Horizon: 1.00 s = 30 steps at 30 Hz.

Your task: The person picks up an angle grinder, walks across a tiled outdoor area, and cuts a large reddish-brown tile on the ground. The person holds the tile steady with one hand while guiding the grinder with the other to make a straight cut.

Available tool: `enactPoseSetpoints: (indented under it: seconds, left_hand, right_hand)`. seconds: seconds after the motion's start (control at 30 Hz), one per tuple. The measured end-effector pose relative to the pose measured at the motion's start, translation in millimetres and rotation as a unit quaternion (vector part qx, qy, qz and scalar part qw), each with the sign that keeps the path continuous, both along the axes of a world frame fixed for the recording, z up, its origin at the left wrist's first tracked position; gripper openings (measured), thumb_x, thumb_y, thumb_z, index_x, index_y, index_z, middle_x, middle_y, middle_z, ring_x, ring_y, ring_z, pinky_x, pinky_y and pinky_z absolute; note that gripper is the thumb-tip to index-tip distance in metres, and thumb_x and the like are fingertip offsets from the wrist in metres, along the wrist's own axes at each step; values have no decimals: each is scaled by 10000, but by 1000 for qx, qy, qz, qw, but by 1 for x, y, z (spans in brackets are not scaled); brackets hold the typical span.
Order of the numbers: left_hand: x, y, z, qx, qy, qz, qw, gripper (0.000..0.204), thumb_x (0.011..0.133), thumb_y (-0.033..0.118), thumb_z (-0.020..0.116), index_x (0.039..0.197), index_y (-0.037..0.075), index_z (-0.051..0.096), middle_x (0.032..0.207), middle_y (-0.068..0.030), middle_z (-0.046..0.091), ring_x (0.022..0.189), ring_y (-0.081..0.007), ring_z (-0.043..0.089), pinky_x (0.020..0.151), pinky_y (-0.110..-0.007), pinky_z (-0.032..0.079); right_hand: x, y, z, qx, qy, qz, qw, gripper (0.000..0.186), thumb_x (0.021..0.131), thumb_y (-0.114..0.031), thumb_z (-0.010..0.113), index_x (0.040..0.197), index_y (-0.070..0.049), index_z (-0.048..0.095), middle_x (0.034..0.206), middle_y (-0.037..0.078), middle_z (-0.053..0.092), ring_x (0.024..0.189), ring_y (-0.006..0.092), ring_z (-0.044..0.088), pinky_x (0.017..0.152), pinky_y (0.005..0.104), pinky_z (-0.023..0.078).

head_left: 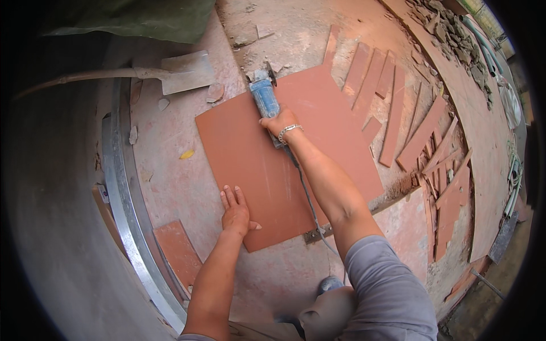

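Observation:
A large reddish-brown tile (318, 148) lies flat on the dusty ground before me. My right hand (280, 123) is wrapped round the body of a blue angle grinder (264, 98), above the tile's far part. The grinder's dark disc (271, 74) is near the tile's far edge; whether it touches the tile I cannot tell. From the tool's near end a grey power cord (307, 196) runs back toward my body. My left hand (236, 214) rests on the tile's near left edge with its fingers spread, holding nothing.
A shovel (187, 72) lies at the far left. Along the left runs a long metal straightedge (128, 227), beside a smaller tile piece (177, 253). Several cut tile strips (392, 116) are scattered to the right. Rubble (455, 37) is heaped at the far right.

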State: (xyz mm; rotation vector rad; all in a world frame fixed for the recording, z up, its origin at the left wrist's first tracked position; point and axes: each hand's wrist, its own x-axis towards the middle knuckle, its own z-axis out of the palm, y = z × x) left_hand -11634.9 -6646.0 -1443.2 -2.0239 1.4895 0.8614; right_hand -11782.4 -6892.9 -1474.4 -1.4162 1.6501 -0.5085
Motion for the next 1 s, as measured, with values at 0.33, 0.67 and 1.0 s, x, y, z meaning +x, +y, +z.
enactPoseSetpoints:
  seconds: [0.33,0.67,1.0]
  left_hand:
    - [-1,-2,3,10,4,8,1000,1493,604,371,994,1648,25,-16,1708,-276,-72,1592,-432,-3,1231,-409,379]
    - [-1,-2,5,13,1,6,1000,1484,618,368,990,1649,34,-23,1709,-270,-78,1593,-424,-3,1219,-410,401]
    - [1,-1,3,4,1,4,1000,1488,606,374,994,1652,37,-10,1710,-270,-66,1593,-424,15,1214,-388,407]
  right_hand:
    - [0,1,5,3,6,9,1000,776,710,-374,823,1300,73,591,1181,291,708,1119,410,694,969,440,545]
    - [1,-1,1,3,8,6,1000,780,701,-376,823,1296,75,596,1169,287,714,1107,397,701,965,428,544]
    - [1,1,3,5,12,9,1000,765,701,-377,818,1282,74,609,1181,291,710,1115,395,697,967,429,543]
